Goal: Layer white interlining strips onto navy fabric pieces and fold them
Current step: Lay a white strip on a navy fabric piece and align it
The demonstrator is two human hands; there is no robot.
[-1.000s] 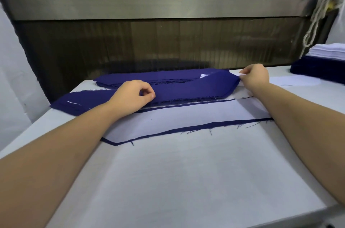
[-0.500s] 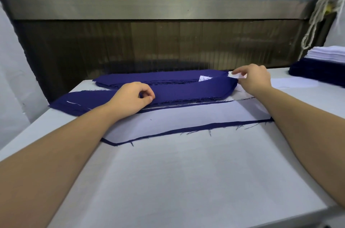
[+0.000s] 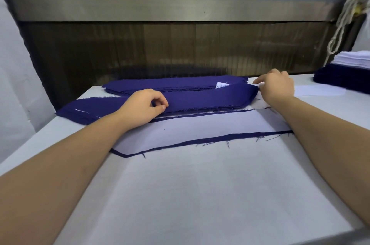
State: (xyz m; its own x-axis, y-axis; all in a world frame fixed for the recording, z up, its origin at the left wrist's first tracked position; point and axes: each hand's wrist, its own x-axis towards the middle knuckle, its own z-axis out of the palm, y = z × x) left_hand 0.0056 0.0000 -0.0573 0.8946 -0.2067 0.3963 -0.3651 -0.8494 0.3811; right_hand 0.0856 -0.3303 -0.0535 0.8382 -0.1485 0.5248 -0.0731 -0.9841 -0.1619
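- The white-covered table (image 3: pixel 200 194) is bare in front; just past that lies 1 navy fabric piece (image 3: pixel 200 141) with a white interlining strip (image 3: pixel 200 130) flat on it, so that only a thin navy margin shows along the near edge.
- The left hand (image 3: pixel 143 107) has its fingers curled, thumb against fingertips, pinching the near frayed edge of the front navy stack (image 3: pixel 210 98).
- The right hand (image 3: pixel 277 87) pinches at the stack's right tip, where a sliver of white shows between its fingertips.
- The step looks like separating the top layer (or starting its fold). To do it well, both ends should rise evenly, only 1 layer should come away, and the white strip should stay square inside the navy margin.
- Behind is a rear navy stack (image 3: pixel 170 84), with a small white corner (image 3: pixel 221 85) poking out between the 2 stacks.
- At the far right sits a side pile (image 3: pixel 354 59) of white strips on navy, cut off by the frame.
- Hard to tell: how many layers the left hand holds, and what the white sliver belongs to. The forearms cover both ends of the laid piece.
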